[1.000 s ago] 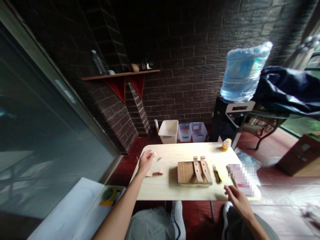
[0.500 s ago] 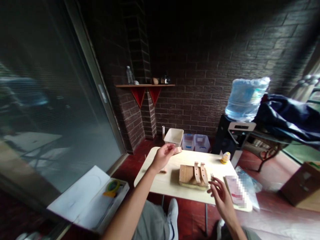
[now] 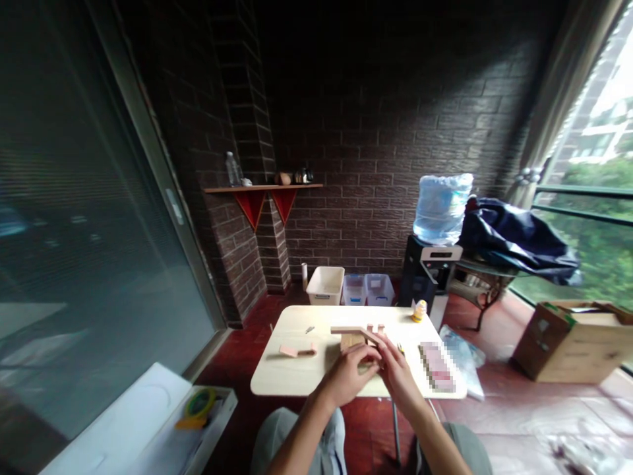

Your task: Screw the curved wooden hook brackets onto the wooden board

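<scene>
My left hand (image 3: 351, 375) and my right hand (image 3: 393, 364) meet over the middle of a small light wooden table (image 3: 287, 376). Both have their fingers curled around a long flat wooden strip (image 3: 351, 330) that sticks out to the left above a stack of wooden pieces (image 3: 352, 341). Two wooden ends (image 3: 374, 327) stand just behind the hands. A small wooden piece (image 3: 297, 350) lies on the table's left side, and a tiny metal part (image 3: 309, 328) rests further back.
A yellow bottle (image 3: 419, 310) stands at the table's far right corner, a flat blurred packet (image 3: 435, 365) at its right. Bins (image 3: 326, 285) line the brick wall. A water dispenser (image 3: 435, 264), cardboard box (image 3: 568, 340) and yellow tape roll (image 3: 196, 404) surround the table.
Both hands came together over the wooden stack from apart; the left hand left the table's left side. A wooden strip now juts out from between them. The camera view rose and swung right.
</scene>
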The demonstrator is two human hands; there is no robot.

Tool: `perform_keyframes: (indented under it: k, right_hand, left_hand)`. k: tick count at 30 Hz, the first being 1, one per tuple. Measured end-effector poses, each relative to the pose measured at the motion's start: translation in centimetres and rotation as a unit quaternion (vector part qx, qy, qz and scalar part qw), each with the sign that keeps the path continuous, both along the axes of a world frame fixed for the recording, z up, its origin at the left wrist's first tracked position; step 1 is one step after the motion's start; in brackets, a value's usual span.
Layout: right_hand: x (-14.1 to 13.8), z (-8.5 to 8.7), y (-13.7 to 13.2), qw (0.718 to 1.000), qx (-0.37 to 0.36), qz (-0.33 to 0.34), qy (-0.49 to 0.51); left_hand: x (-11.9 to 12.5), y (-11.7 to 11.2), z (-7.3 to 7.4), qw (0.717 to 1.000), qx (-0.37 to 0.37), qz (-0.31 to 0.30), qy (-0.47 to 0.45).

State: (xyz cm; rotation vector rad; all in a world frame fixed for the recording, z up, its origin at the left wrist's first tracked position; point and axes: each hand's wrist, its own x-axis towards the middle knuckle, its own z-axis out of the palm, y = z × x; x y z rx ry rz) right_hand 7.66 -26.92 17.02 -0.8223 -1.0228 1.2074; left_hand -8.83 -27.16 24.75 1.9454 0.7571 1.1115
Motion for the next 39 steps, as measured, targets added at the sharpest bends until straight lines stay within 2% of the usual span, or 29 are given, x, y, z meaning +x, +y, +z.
perform_keyframes:
  k: [3, 6, 8, 10, 14, 18, 24, 33, 35, 39]
  right_hand:
    - [0.5, -0.9, -0.7, 0.999, 0.002, -0.033, -0.026]
    - [1.1, -0.8, -1.6, 0.998, 0.013, -0.035, -0.052]
    - [1.4, -0.4, -2.3, 0.998, 0.021, -0.026, -0.059]
    - [1.4, -0.1, -3.0, 0.998, 0.023, -0.013, -0.056]
    - [0.9, 0.0, -3.9, 0.999, 0.016, 0.015, -0.043]
    - [1.3, -0.2, -4.6, 0.998, 0.004, 0.018, -0.054]
    - [3.8, 0.1, -5.5, 0.995, -0.015, 0.022, -0.096]
    - [5.5, 0.3, -5.0, 0.991, -0.011, 0.039, -0.130]
    - [5.4, 0.0, -5.0, 0.991, -0.005, 0.031, -0.129]
    - [5.0, -0.2, -4.9, 0.991, 0.015, 0.006, -0.134]
  left_hand:
    - [-0.5, -0.2, -1.4, 0.999, -0.008, 0.036, -0.032]
    - [-2.3, 0.3, -2.8, 0.989, -0.023, 0.120, -0.081]
    - [-3.9, 0.9, -3.7, 0.982, -0.045, 0.153, -0.099]
    - [-5.2, 1.4, -4.4, 0.979, -0.080, 0.159, -0.103]
    - [-5.8, 1.7, -5.1, 0.977, -0.167, 0.100, -0.091]
    - [-5.0, 1.0, -5.1, 0.970, -0.213, 0.070, -0.091]
    - [-4.2, -0.1, -4.1, 0.962, -0.250, 0.056, -0.095]
    - [-2.7, -0.2, -3.5, 0.949, -0.277, 0.082, -0.129]
    - [-2.3, -0.2, -3.5, 0.930, -0.310, 0.083, -0.178]
    - [-1.3, -0.3, -3.6, 0.871, -0.388, 0.076, -0.291]
